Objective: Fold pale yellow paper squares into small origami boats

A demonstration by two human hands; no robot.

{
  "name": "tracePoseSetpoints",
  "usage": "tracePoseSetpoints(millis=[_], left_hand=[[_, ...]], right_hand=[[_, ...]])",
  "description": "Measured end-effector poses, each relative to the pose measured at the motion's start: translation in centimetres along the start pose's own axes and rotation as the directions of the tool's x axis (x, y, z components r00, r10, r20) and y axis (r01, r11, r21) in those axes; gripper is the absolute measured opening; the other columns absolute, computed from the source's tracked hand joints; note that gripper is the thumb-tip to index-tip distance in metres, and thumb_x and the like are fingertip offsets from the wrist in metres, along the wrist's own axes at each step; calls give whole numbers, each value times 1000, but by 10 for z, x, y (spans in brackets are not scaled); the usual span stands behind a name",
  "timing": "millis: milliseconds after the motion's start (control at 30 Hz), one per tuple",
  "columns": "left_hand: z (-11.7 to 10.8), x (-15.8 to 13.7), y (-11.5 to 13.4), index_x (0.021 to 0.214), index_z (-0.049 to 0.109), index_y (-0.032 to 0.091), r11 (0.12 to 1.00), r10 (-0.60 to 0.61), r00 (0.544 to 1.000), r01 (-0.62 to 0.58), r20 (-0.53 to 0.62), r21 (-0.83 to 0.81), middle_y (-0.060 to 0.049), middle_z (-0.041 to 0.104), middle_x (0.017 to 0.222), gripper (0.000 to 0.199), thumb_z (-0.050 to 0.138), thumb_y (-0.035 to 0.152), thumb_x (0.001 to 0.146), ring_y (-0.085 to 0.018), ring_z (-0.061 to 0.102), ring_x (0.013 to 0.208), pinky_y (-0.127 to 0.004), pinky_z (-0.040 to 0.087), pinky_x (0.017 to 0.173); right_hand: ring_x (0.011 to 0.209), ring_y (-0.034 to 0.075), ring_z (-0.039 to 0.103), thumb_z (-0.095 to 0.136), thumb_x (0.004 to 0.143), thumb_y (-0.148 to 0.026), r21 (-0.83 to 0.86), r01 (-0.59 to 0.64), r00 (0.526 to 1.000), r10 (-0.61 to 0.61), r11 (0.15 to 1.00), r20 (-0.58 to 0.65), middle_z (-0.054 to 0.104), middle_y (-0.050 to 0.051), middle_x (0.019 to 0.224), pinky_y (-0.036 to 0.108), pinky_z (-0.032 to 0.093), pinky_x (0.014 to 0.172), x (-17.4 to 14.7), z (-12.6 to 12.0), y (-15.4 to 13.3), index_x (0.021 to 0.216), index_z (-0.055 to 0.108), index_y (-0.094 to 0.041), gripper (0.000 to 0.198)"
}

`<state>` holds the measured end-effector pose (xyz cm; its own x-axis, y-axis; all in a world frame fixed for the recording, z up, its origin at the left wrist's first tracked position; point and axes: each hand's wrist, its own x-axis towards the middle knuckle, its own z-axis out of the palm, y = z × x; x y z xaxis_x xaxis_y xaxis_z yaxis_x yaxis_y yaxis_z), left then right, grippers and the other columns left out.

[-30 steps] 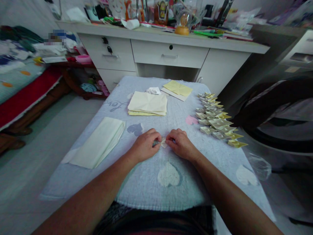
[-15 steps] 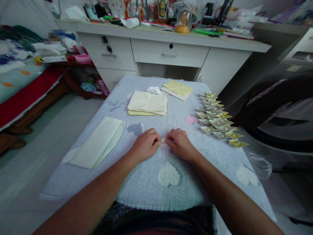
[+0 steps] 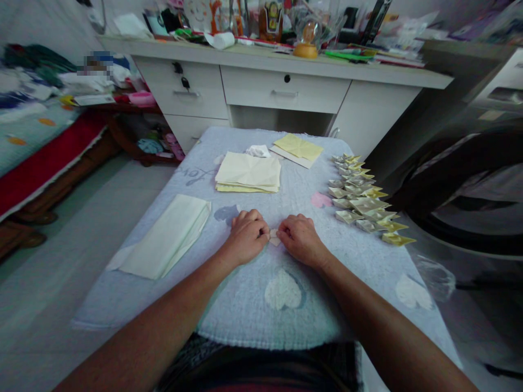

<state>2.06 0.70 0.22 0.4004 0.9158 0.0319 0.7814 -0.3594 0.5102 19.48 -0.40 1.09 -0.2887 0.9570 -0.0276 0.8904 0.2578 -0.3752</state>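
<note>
A small piece of folded paper (image 3: 274, 237) lies low over the cloth-covered table, pinched from both sides. My left hand (image 3: 248, 235) is closed on its left edge and my right hand (image 3: 301, 238) on its right edge. Most of the paper is hidden by my fingers. Beyond my hands sits a stack of creased cream and yellow paper sheets (image 3: 248, 170). To the right stand several folded paper boats (image 3: 359, 201) in rows, grey and yellow. Left of my left hand lies a large folded pale sheet (image 3: 169, 237).
The table bears a bluish cloth (image 3: 327, 305) with heart prints. At its far side are yellow paper (image 3: 298, 146) and a crumpled white tissue (image 3: 258, 151). A white desk (image 3: 286, 87) with a cluttered top stands behind. A washing machine (image 3: 469, 179) is right, a bed (image 3: 36, 136) left.
My left hand's fingers have lifted and spread slightly at the back, while the pinch on the paper stays. My right hand has barely moved. The whole view has shifted slightly.
</note>
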Motion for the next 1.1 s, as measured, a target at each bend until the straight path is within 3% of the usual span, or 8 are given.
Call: tracePoseSetpoints(millis=[167, 400, 567, 833, 1100], left_hand=[[-3, 1, -2, 76, 67, 22, 1000, -16, 1000, 16, 19, -1, -3, 60, 99, 11, 57, 23, 81, -25, 50, 102, -41, 36, 86], [-8, 8, -15, 87, 65, 22, 988, 7, 999, 0, 39, -154, -3, 62, 96, 14, 52, 22, 83, -22, 53, 101, -39, 38, 93], [-5, 7, -13, 84, 66, 23, 995, 37, 999, -35, 12, -94, -2, 62, 93, 13, 58, 33, 83, -23, 52, 98, -38, 38, 90], [-2, 6, -5, 81, 66, 23, 999, -34, 999, 34, 23, -1, -3, 60, 95, 9, 63, 31, 81, -25, 51, 100, -40, 36, 87], [-2, 7, -1, 82, 67, 23, 998, -70, 997, 70, 40, 4, -4, 60, 98, 9, 63, 31, 81, -26, 50, 102, -39, 36, 85]], right_hand=[[84, 19, 52, 55, 89, -26, -19, -11, 1000, 11, 1000, 0, 67, 5, 84, 31, 28, 74, 0, 0, 0, 81, 66, -18, 16], [84, 19, 53, 58, 87, -27, 3, -20, 1000, 20, 1000, -3, 67, 4, 82, 31, 30, 74, 1, 1, 1, 80, 66, -18, 14], [82, 19, 53, 59, 87, -28, 26, -48, 998, 47, 999, 34, 67, 4, 80, 31, 30, 74, 4, -4, 0, 80, 67, -18, 14], [74, 16, 53, 60, 86, -30, 28, -61, 991, 58, 998, 118, 66, 2, 75, 29, 29, 68, 10, -11, 1, 76, 66, -19, 17], [69, 14, 51, 60, 84, -31, 27, -75, 990, 71, 997, 125, 64, 0, 73, 28, 25, 63, 14, -10, 3, 75, 62, -19, 15]])
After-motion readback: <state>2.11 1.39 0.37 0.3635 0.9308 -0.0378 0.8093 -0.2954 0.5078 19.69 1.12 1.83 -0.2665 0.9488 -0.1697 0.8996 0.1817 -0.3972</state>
